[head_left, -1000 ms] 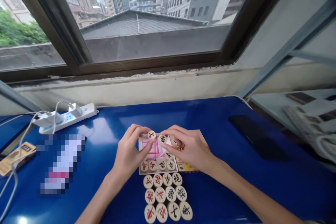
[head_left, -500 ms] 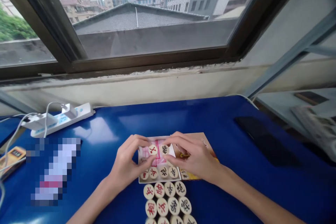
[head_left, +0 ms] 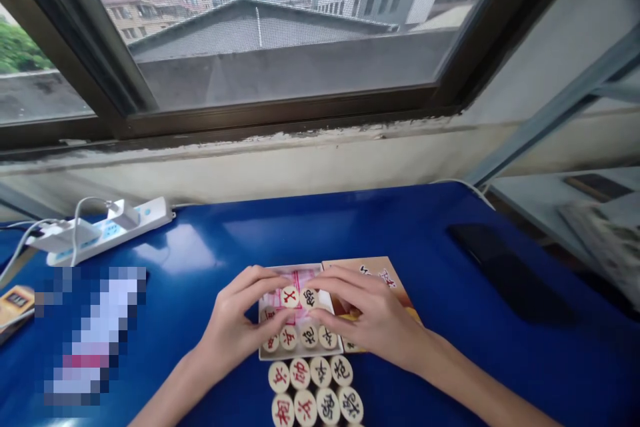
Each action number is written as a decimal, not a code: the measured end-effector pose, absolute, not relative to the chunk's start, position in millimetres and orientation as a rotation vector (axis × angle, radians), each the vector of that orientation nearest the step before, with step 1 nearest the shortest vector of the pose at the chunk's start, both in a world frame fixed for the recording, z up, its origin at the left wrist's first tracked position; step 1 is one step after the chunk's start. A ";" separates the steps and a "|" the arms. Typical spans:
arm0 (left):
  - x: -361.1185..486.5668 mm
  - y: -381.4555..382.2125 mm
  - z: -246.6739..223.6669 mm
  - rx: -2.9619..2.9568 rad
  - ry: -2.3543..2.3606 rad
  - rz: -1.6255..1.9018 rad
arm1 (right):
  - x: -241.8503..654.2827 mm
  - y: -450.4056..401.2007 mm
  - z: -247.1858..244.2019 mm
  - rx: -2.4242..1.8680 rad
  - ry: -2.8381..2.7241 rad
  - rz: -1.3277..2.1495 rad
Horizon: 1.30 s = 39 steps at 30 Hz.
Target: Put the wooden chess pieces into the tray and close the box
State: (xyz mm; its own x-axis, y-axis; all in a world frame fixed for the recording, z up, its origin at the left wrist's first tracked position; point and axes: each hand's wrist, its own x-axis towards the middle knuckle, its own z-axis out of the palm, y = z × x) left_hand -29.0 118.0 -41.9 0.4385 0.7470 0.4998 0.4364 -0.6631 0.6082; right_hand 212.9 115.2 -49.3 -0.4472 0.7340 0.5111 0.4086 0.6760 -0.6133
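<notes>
In the head view, a glossy blue desk (head_left: 240,213) stands below a dark-framed window (head_left: 280,117), with roofs and tall buildings outside it; a pale shelf (head_left: 535,197) is at the right. On the desk's left lie a white power strip (head_left: 110,233), a pixelated object (head_left: 95,340) and, at the edge, an orange box (head_left: 17,300); a dark flat object (head_left: 500,267) lies well to the right. Two bare hands work in the middle. The left hand (head_left: 235,313) has thumb and fingers clamped on one red-marked disc (head_left: 290,297); the right hand (head_left: 383,320) pinches one black-marked disc (head_left: 309,298) likewise. These two sit side by side over a white tray (head_left: 300,355); whether they touch what is below, I cannot tell. In the tray, a pink-lined sheet (head_left: 302,276) shows, with a front row of four discs (head_left: 309,335), two red and two black, and another partly hidden behind the left end. Nearer than the tray, eight discs (head_left: 300,373) stand in two rows of four, four of each colour, with more cut off below. A printed box lid (head_left: 373,268) lies right beside the tray, partly behind the right hand
</notes>
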 end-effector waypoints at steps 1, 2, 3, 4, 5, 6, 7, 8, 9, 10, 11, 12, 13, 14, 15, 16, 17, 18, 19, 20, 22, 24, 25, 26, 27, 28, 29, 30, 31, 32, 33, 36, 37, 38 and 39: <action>-29.2 117.7 -41.7 2.305 1.006 1.080 | 212.9 115.2 -50.0 -0.877 -2.096 0.520; -29.3 117.4 -41.2 2.302 1.009 1.072 | 212.9 115.0 -50.8 -0.879 -2.100 0.520; -29.3 117.1 -40.7 2.296 1.012 1.067 | 212.8 114.8 -51.3 -0.884 -2.105 0.522; -29.3 116.7 -40.3 2.287 1.013 1.063 | 212.8 114.5 -51.7 -0.887 -2.106 0.524; -29.2 116.3 -39.9 2.276 1.013 1.066 | 212.7 114.2 -51.8 -0.891 -2.108 0.530; -29.0 116.0 -39.6 2.266 1.010 1.067 | 212.7 113.9 -51.7 -0.892 -2.108 0.532; -28.9 115.7 -39.4 2.257 1.007 1.070 | 212.6 113.7 -51.4 -0.893 -2.108 0.531; -28.8 115.5 -39.2 2.251 1.004 1.070 | 212.5 113.5 -51.0 -0.889 -2.110 0.527; -28.7 115.4 -39.1 2.246 1.001 1.068 | 212.4 113.5 -50.7 -0.885 -2.115 0.523; -28.7 115.4 -39.0 2.243 0.998 1.065 | 212.4 113.4 -50.4 -0.879 -2.119 0.518; -28.8 115.4 -38.9 2.242 0.997 1.057 | 212.4 113.5 -50.4 -0.877 -2.123 0.515; -28.9 115.5 -38.6 2.244 0.998 1.047 | 212.4 113.5 -50.6 -0.875 -2.124 0.514; -29.0 115.6 -38.3 2.250 0.999 1.038 | 212.5 113.4 -51.0 -0.877 -2.125 0.516; -29.1 115.8 -37.8 2.260 1.000 1.026 | 212.6 113.4 -51.6 -0.879 -2.127 0.517; -29.3 115.9 -37.2 2.272 1.005 1.016 | 212.7 113.2 -52.2 -0.883 -2.130 0.517; -29.4 116.1 -36.5 2.287 1.013 1.004 | 212.8 113.0 -53.0 -0.887 -2.133 0.515; -29.5 116.3 -35.8 2.302 1.023 0.990 | 212.9 112.8 -53.6 -0.890 -2.137 0.512; -29.6 116.6 -35.0 2.320 1.031 0.973 | 213.0 112.5 -54.1 -0.893 -2.141 0.509; -29.9 116.9 -34.4 2.339 1.040 0.952 | 213.0 112.2 -54.3 -0.896 -2.146 0.506; -30.3 117.3 -34.0 2.359 1.049 0.928 | 213.0 111.9 -54.3 -0.900 -2.150 0.502; -31.6 118.0 -33.8 2.405 1.066 0.889 | 213.0 111.2 -53.5 -0.915 -2.166 0.497; -33.4 118.7 -34.4 2.469 1.085 0.862 | 212.9 110.4 -51.6 -0.950 -2.196 0.494; -34.3 119.0 -34.8 2.508 1.090 0.846 | 213.0 110.1 -50.5 -0.969 -2.221 0.499; -35.0 119.2 -35.1 2.548 1.088 0.829 | 213.0 109.7 -49.3 -0.985 -2.245 0.510; -35.6 119.4 -35.4 2.586 1.080 0.809 | 213.2 109.4 -48.1 -0.992 -2.268 0.523; -35.8 119.6 -35.5 2.618 1.068 0.788 | 213.4 109.0 -47.1 -0.991 -2.287 0.538; -35.9 119.6 -35.5 2.643 1.052 0.769 | 213.6 108.7 -46.2 -0.988 -2.300 0.551; -35.7 119.6 -35.3 2.662 1.032 0.751 | 213.9 108.4 -45.6 -0.984 -2.305 0.560; -35.3 119.5 -35.0 2.676 1.012 0.735 | 214.2 108.1 -45.2 -0.982 -2.307 0.565; -34.9 119.2 -34.6 2.685 0.995 0.717 | 214.5 107.9 -45.0 -0.980 -2.310 0.570; -34.4 118.8 -34.1 2.690 0.979 0.700 | 214.8 107.9 -45.1 -0.976 -2.317 0.576; -33.0 117.1 -32.9 2.669 0.965 0.675 | 215.0 108.3 -45.9 -0.955 -2.334 0.610; -32.7 116.5 -32.6 2.655 0.971 0.674 | 214.9 108.5 -46.3 -0.948 -2.335 0.619; -32.6 116.1 -32.5 2.644 0.978 0.671 | 214.8 108.8 -46.7 -0.941 -2.336 0.626; -32.7 115.9 -32.5 2.639 0.987 0.670 | 214.6 109.0 -47.0 -0.935 -2.334 0.629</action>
